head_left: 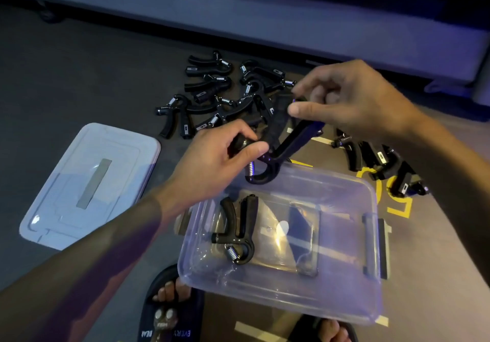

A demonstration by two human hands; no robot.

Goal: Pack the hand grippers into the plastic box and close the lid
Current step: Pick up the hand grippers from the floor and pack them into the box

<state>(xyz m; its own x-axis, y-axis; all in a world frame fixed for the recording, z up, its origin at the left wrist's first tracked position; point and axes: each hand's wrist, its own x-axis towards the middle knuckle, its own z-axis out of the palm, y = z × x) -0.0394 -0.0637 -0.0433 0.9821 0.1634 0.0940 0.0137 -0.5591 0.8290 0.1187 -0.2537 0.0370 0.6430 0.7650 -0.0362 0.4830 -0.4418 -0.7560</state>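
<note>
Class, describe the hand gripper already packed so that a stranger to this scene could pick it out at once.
Find the clear plastic box on the floor near the person's feet. Inside, toward its left end, lies one black hand gripper, handles pointing away and steel spring nearest the viewer. It is the only gripper inside the box; the rest lie on the floor or are held above it.

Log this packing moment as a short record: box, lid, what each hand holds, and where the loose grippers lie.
box: clear plastic box on the floor, open, one gripper inside
lid: off, flat on the floor left of the box
left hand: pinches the held gripper near its spring end
right hand: holds the same gripper's handle
held gripper: above the box's far rim
loose grippers: pile beyond the box, a few to its right
</note>
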